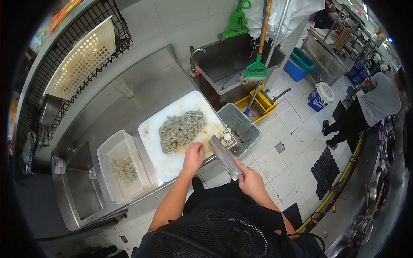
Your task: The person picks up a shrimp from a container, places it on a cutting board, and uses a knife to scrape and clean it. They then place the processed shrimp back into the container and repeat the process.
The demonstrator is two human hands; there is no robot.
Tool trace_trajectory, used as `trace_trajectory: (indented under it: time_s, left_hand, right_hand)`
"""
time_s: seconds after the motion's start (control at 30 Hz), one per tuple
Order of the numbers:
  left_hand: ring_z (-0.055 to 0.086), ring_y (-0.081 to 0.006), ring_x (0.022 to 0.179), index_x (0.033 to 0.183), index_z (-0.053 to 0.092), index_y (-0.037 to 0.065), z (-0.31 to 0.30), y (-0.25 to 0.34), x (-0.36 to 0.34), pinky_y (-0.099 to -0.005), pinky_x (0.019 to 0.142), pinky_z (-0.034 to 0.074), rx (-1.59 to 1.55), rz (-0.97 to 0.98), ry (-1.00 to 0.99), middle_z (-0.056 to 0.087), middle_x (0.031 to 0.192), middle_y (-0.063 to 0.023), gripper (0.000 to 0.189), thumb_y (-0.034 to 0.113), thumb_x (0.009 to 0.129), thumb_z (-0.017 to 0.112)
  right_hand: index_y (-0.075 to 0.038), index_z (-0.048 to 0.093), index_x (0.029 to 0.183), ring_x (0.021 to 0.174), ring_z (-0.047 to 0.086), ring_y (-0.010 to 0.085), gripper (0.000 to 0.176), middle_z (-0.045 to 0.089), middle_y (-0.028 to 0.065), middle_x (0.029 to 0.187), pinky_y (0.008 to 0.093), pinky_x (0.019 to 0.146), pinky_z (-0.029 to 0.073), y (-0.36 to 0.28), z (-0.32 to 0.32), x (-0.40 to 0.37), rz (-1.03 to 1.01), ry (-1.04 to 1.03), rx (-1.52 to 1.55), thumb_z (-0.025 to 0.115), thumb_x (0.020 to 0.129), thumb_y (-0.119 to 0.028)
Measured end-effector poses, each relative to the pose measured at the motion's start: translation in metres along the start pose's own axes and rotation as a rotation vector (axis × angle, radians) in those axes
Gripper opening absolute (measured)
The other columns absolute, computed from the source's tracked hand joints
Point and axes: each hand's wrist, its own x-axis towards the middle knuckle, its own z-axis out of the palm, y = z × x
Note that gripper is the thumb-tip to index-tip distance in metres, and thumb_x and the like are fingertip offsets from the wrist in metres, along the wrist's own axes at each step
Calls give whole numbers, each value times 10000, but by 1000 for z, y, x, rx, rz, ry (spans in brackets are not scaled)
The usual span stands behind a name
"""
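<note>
My right hand (251, 182) grips a cleaver (223, 155), its broad grey blade slanting up and left over the counter's front edge. My left hand (194, 158) is closed with curled fingers at the near side of a white cutting board (155, 161). Whatever those fingers may hold is hidden. A heap of raw grey shrimp (183, 128) lies on the board, just beyond my left hand. Small scraps (226, 136) sit at the board's right corner, close to the blade's tip. To the left stands a clear plastic tub (112, 148) with more shrimp (124, 169) in it.
A grey bin (251, 142) stands against the counter's right end. Behind it are a yellow mop bucket (263, 105), a green broom (257, 68) and a deep sink (211, 71). A wire rack (51, 103) hangs at left. Another person (374, 101) stands at far right.
</note>
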Motion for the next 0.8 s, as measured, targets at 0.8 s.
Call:
trace_trajectory:
  time_s: [0.8]
  left_hand:
    - [694,-451,1067,1251,693,-2,17,10,-4,-524,922,562,191,25,59,701,1135,-253,363,8,888,698]
  right_hand:
    - [-286,460,1705,947,747,472,734,738,232,1078,591,868,591,-11,-11,3,-7,23,-228,655,1013,-132]
